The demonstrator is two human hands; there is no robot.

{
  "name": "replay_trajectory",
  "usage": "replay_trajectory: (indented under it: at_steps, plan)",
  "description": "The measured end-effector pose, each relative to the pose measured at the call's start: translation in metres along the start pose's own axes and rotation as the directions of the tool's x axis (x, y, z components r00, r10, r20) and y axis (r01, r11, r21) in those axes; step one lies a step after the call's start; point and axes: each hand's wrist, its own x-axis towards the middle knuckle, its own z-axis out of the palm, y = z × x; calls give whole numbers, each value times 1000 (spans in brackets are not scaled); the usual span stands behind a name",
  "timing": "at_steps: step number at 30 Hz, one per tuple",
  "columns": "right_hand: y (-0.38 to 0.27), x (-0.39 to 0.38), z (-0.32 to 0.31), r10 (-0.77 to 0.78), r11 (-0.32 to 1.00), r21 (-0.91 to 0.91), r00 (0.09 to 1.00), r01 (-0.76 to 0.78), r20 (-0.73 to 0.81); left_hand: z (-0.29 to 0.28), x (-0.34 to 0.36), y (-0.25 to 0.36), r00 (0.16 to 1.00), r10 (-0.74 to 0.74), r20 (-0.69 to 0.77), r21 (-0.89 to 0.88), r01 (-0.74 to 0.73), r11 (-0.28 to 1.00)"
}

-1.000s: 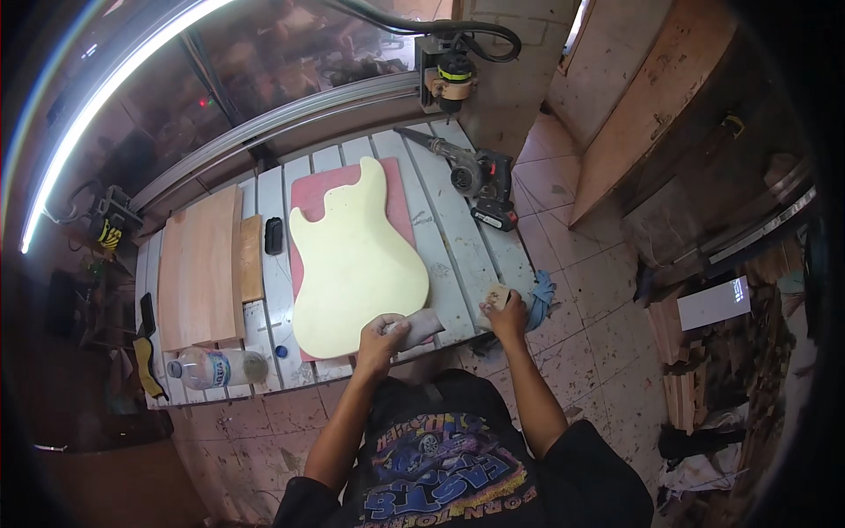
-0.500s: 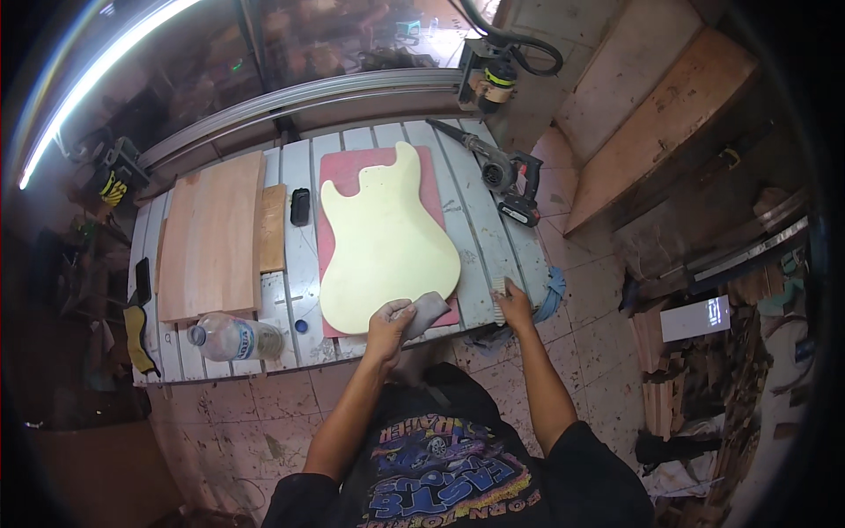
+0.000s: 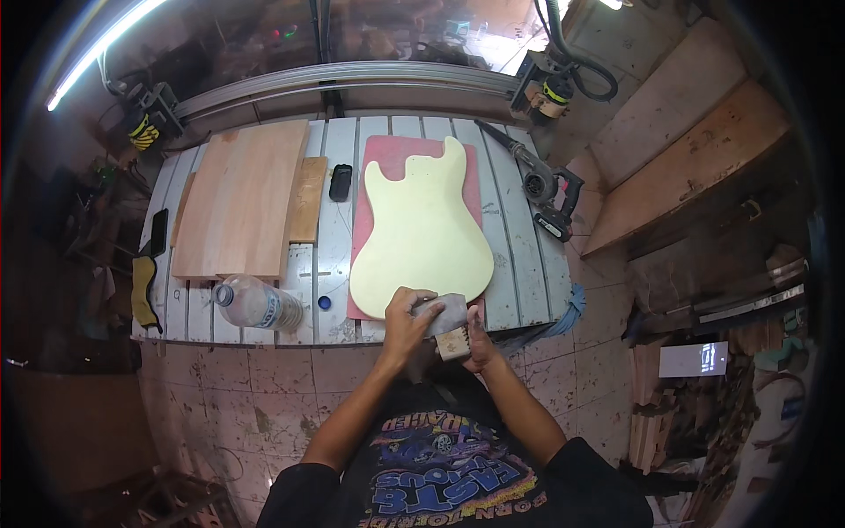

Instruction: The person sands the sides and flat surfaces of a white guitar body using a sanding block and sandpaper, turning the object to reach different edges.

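Note:
A cream electric guitar body (image 3: 422, 231) lies flat on a pink mat (image 3: 384, 151), its wide end toward me. Just off that end, my left hand (image 3: 405, 324) pinches a grey piece of sandpaper (image 3: 451, 309), thumb on top. Beneath the paper, my right hand (image 3: 480, 347) holds a small pale wooden block (image 3: 453, 345) with a notched edge. Block and paper are close together and overlap in view; whether they touch I cannot tell. Some fingers of the right hand are hidden behind the block.
On the slatted table (image 3: 337, 304) are a wooden panel (image 3: 242, 207), a plastic bottle (image 3: 260, 304), a blue cap (image 3: 325, 303), a black case (image 3: 340, 183), a phone (image 3: 159, 232) and a cordless blower (image 3: 541, 187). A blue cloth (image 3: 574, 304) hangs at the right corner.
My right hand has moved left with the block, from the table's right side to beside the sandpaper. The left hand keeps hold of the sandpaper. The whole view has shifted slightly.

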Motion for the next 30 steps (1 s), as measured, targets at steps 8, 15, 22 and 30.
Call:
replay_trajectory:
  at_steps: [8,15,22,30]
  plan:
    - [-22,14,28,52,999,15,996,-51,-75,10,3,-23,996,31,-80,-151,-43,988]
    - [-29,19,-4,270,911,250,932,-329,243,6,27,-61,951,-156,265,-293,234,927]
    - [-65,57,-13,-85,796,-600,996,80,19,-5,74,-73,992,53,113,379,-93,921]
    - [-52,74,-39,-254,-396,-812,799,428,545,5,108,-107,858,76,-508,718,372,589]
